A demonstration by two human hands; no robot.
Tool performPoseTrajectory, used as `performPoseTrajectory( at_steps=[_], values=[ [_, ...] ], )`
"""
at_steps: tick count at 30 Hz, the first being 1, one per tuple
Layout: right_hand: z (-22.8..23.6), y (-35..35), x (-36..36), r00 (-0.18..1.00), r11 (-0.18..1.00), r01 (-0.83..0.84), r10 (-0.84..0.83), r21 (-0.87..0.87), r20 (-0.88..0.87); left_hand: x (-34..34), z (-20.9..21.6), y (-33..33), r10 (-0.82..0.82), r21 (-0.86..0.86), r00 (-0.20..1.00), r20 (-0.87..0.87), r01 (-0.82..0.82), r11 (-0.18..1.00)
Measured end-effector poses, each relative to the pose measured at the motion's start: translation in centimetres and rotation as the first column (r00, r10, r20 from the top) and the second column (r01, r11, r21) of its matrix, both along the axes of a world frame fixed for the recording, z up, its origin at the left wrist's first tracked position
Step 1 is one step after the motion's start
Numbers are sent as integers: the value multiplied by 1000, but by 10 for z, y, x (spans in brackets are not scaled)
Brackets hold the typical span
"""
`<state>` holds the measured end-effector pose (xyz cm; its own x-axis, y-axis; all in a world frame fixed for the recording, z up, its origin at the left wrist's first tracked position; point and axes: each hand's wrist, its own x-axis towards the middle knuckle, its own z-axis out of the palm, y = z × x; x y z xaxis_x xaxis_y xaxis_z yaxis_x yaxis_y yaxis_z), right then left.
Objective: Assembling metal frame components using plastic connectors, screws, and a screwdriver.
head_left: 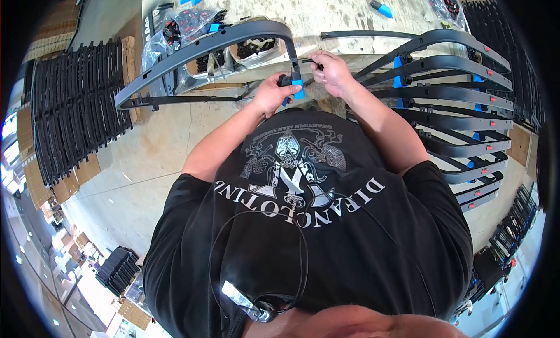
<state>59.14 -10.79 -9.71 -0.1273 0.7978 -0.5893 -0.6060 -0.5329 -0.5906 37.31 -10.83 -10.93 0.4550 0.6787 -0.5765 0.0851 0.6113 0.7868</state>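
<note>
A long curved black frame (233, 32) arches over the near edge of the worktable, one end hanging down in front of me. My left hand (272, 97) is closed around that end, where a blue sleeve (298, 90) and a black piece sit between thumb and fingers. Just to the right, my right hand (332, 74) pinches a small dark part (316, 64), its tip pointing toward the frame. The exact shape of this part is partly hidden by the fingers.
Open boxes of small black parts (255, 48) and a clear plastic bag (195, 22) are on the worktable (338, 8). A blue-and-black piece (381, 9) lies farther back. Several similar frames (449, 93) are stacked at right; a stack of black bars (81, 99) stands left.
</note>
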Motion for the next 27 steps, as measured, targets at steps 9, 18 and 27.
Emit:
performPoseTrajectory(
  at_steps=[9, 18, 27],
  values=[
    [0, 4, -7, 994, 994, -93, 90, 51, 64, 6, 1, 15, -20, -20, 999, -30, 20, 1000],
    [-6, 10, -10, 982, 991, -137, 135, -7, -130, 6, -1, 17, 67, -10, 998, -7, -67, 998],
    [-7, 8, -8, 943, 914, -316, 332, -255, 22, 3, -1, 20, 82, -35, 997, -9, -82, 996]
  ],
)
